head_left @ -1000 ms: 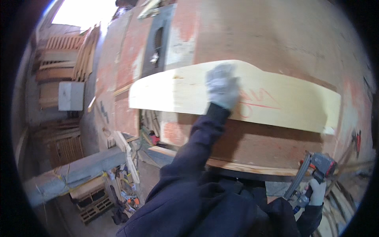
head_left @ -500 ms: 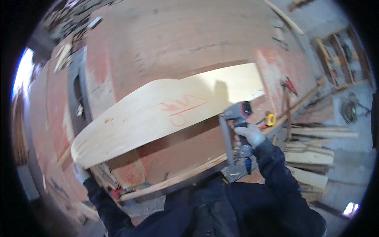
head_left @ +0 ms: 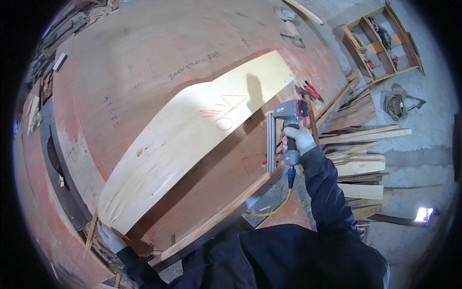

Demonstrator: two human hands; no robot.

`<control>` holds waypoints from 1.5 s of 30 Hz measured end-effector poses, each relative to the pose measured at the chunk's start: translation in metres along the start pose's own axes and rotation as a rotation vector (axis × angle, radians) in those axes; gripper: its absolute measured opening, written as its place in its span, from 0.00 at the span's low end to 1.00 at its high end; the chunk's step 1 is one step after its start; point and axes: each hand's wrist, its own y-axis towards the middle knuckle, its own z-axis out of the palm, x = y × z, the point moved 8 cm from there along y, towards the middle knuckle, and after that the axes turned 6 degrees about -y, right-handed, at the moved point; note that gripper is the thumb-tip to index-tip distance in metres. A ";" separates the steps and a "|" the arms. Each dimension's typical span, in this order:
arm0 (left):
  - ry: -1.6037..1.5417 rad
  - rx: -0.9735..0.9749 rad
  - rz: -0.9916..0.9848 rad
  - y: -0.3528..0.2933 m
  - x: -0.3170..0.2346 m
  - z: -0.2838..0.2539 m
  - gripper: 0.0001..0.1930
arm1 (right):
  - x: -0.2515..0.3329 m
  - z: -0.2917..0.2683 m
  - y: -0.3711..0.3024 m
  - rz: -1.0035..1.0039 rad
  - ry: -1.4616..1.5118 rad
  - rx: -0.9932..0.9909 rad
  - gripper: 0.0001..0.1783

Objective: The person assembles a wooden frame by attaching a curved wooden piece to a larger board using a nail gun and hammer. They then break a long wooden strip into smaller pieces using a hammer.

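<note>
R hand (head_left: 299,138) clamped round nail gun (head_left: 289,113); L hand (head_left: 111,239) at near-L end of pale panel (head_left: 183,137) on bench (head_left: 139,72), can't tell if gripping. Step looks like steadying panel; next move prob. needs firm L hold. Red-handled tool (head_left: 314,91) nr far end, yellow hose (head_left: 277,210) below gun, poss. snag.

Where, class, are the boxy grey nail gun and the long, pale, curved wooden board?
Boxy grey nail gun (head_left: 287,112), head view: on its upper housing.
Pale curved wooden board (head_left: 185,132), head view: middle of its face.

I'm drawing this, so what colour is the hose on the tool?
The hose is yellow; it shows best in the head view, below the tool.
</note>
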 end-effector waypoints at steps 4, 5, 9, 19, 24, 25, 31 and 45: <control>0.250 -0.099 -0.017 0.012 0.006 0.020 0.30 | 0.025 -0.054 0.040 -0.090 -0.042 -0.144 0.11; 0.311 -0.124 -0.012 0.013 0.006 0.019 0.31 | 0.031 -0.063 0.049 -0.092 -0.032 -0.116 0.10; 0.489 -0.176 -0.027 0.011 0.008 0.012 0.32 | 0.047 -0.098 0.086 -0.052 -0.041 -0.148 0.10; 0.469 -0.166 0.063 0.021 0.021 0.006 0.31 | 0.077 -0.112 0.149 -0.115 -0.102 -0.103 0.09; 0.381 -0.159 0.041 0.027 0.035 0.001 0.31 | 0.069 -0.105 0.153 -0.006 -0.214 -0.101 0.08; 0.383 -0.161 0.031 0.028 0.037 0.000 0.31 | 0.072 -0.103 0.152 -0.035 -0.221 -0.090 0.08; 0.324 -0.192 0.049 0.025 0.034 0.001 0.31 | 0.070 -0.090 0.131 -0.020 -0.252 -0.008 0.07; 0.372 -0.207 0.033 0.026 0.038 -0.001 0.32 | 0.061 -0.041 0.084 -0.025 -0.382 0.124 0.09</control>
